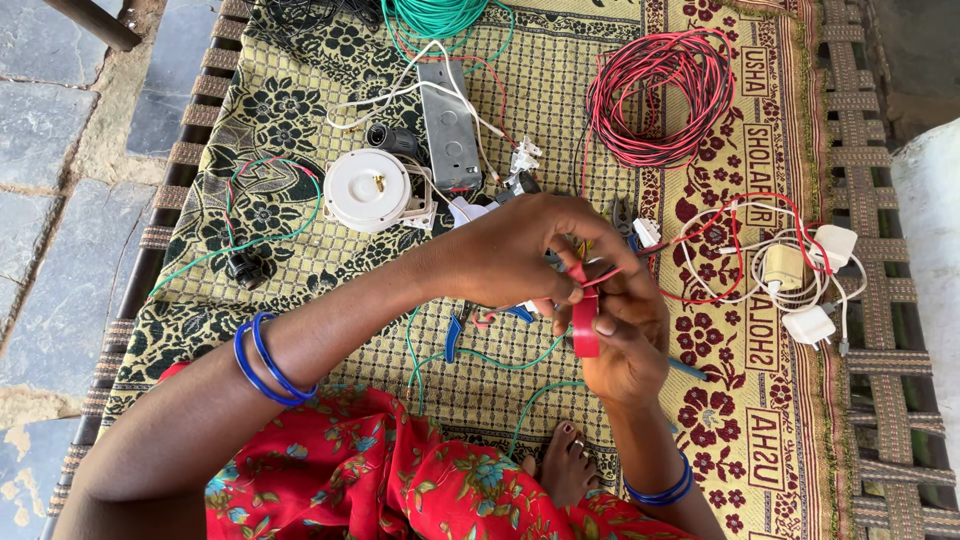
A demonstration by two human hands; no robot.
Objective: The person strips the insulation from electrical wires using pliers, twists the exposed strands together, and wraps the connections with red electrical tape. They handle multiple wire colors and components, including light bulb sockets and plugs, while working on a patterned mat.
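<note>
Hands meet right in the middle of the cloth (300,250), both pinching the same bit of work. Left hand (510,250) comes in from the side, fingers curled tight over a red wire (612,275) and the top end of a red tape roll (585,320). Right hand (625,345) comes up from below, thumb pressed on the roll's face, fingers wrapped behind it, so the roll sits clamped between the two hands, held above the cloth. Can't tell how much tape is peeled off, fingers cover that part.

Just under the grip lie green wires (500,360) and something blue-handled (452,340), partly hidden. Out past the right hand's knuckles sit white plugs (810,325) tangled in white and red leads. Farther from the grip, a red coil (655,95), a grey metal box (450,130), a round white fitting (367,190), and a green coil (435,15) at the top edge. Blue bangles (270,360) on both wrists, and a bare foot (565,465) shows near the right forearm.
</note>
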